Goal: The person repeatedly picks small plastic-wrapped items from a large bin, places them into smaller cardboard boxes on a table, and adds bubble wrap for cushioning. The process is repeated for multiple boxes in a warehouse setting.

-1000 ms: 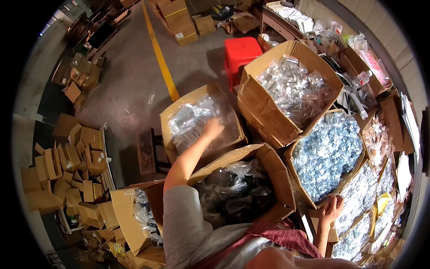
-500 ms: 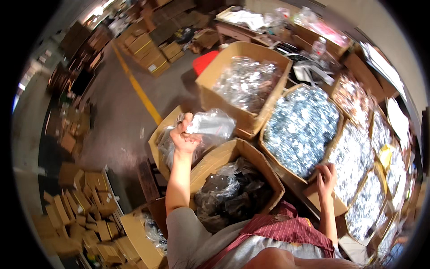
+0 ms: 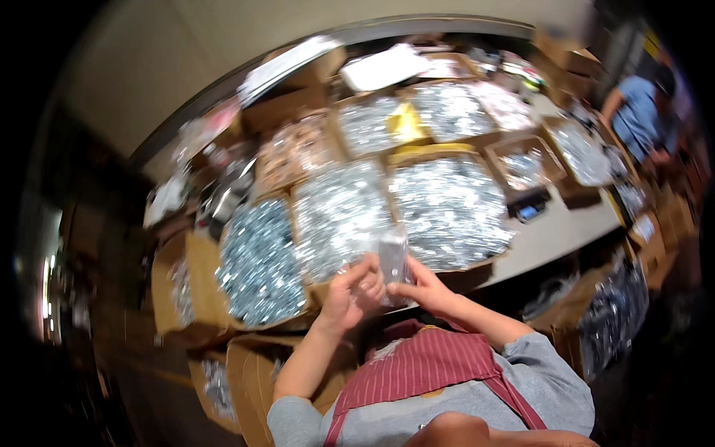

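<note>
A small clear plastic bag [image 3: 393, 257] stands upright in front of my chest, with something greyish in it that blur hides. My right hand [image 3: 424, 289] pinches its lower right side between thumb and fingers. Close by on the left, my left hand [image 3: 351, 292] is closed, its fingers curled beside the bag; what they hold, if anything, is hidden. Just beyond both hands lie two cartons heaped with shiny silvery pieces, a left heap [image 3: 344, 212] and a right heap [image 3: 450, 212]. Bluish metallic pieces [image 3: 261, 264] fill the carton farther left.
Behind stand cartons of copper-coloured pieces [image 3: 294, 149] and more silvery packets [image 3: 450, 112]. A small device with a lit display [image 3: 530, 211] sits on the table [image 3: 555, 231]. At the right is a person in blue [image 3: 639, 115]. An open carton [image 3: 249, 365] is at lower left.
The view has swung to the right. My left hand has come from the cartons at the left to my front. My right hand has left the carton edge and now grips a plastic bag.
</note>
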Available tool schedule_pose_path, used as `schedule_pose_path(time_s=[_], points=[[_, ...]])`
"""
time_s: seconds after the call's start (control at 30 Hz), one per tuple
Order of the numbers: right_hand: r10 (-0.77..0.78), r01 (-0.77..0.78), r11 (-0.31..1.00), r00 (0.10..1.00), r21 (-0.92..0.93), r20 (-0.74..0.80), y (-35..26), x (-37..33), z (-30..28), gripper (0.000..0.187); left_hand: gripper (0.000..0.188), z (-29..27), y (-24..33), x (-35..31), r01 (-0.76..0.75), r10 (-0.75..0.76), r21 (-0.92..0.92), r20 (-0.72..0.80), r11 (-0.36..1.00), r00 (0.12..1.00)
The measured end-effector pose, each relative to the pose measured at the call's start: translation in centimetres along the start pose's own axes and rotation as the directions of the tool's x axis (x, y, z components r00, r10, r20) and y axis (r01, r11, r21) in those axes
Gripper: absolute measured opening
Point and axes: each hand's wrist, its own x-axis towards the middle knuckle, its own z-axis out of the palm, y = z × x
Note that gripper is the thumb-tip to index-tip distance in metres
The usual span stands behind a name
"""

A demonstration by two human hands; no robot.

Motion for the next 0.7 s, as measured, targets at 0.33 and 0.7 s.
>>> schedule_pose_path(time_s=[0.33, 0.7], points=[[-0.057, 0.275, 0.861, 0.888, 0.428, -0.456, -6.1, -8.2, -27.8, 0.065, 0.052, 9.8, -12.4, 14.3, 0.450, -0.476, 0.377, -0.028, 0.809, 0.879], [-0.349, -0.032, 0.922, 0.359, -0.385, -0.866, 13.6, -9.0, -39.8, 0.048, 0.040, 16.9, -14.7, 32.3, 0.018, -0.066, 0.522, 0.073, 0.853, 0.995]])
